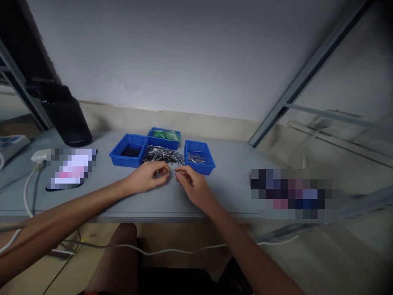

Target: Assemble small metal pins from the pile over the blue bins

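Close together above the grey desk (pixel 159 200), my two hands face each other in front of a pile of thin, shiny metal pieces (pixel 164 155). The thumb and fingers of my left hand (pixel 150 175) are pinched around something tiny, with only a small bright tip showing. My right hand (pixel 193 184) pinches too, with a small light speck at its fingertips. Both items are too small to name. Left of the pile, a blue tray (pixel 124 160) holds small dark pieces. The right blue tray (pixel 201 167) holds some thin metal pieces, and the rear blue tray (pixel 164 143) has green, plastic-looking packets.
A black bottle (pixel 66 116) stands at the back left, near a phone (pixel 73 169) with a blurred screen and a white plug (pixel 39 155) with its cable. At the right lies a pixelated item (pixel 288 190). A metal frame post (pixel 276 114) rises beside the wall.
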Demonstrator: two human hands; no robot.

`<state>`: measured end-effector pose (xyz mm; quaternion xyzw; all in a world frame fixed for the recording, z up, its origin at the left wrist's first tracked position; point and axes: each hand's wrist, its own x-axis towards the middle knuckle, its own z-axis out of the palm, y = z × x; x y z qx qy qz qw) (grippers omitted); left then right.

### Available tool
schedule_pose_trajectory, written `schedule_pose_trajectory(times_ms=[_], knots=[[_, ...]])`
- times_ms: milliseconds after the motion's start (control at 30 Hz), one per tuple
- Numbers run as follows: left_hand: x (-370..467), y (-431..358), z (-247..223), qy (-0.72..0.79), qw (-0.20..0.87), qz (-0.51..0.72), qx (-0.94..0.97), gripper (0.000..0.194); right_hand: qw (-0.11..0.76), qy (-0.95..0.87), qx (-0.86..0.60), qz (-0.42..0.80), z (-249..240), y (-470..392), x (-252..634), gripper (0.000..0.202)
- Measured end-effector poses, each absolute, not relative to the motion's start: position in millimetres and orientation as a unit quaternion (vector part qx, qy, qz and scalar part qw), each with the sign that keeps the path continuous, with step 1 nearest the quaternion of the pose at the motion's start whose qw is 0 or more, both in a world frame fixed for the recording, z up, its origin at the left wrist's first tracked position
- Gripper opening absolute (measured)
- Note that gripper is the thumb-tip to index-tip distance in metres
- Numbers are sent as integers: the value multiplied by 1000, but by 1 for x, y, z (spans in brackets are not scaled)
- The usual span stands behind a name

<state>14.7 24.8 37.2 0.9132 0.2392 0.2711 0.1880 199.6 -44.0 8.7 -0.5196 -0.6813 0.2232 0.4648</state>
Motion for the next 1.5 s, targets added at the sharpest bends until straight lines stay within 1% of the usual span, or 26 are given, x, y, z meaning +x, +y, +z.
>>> schedule_pose_trajectory(times_ms=[233, 433, 667, 900, 1300, 1500], knots=[[15, 27, 38, 248, 171, 254, 919, 14, 460, -686, -518, 222, 8, -43, 200, 19], [13, 29, 37, 230, 160, 272, 921, 20, 489, -655, -538, 205, 4, -40, 204, 20], [12, 29, 37, 213, 143, 265, 929, 17, 518, -632, -536, 211, 4, -39, 204, 21], [12, 28, 40, 217, 137, 293, 921, 16, 511, -639, -538, 202, 6, -41, 204, 19], [12, 27, 42, 220, 133, 298, 919, 17, 512, -643, -532, 204, 6, -41, 203, 19], [11, 28, 42, 216, 116, 327, 913, 15, 505, -643, -540, 200, 8, -42, 203, 19]])
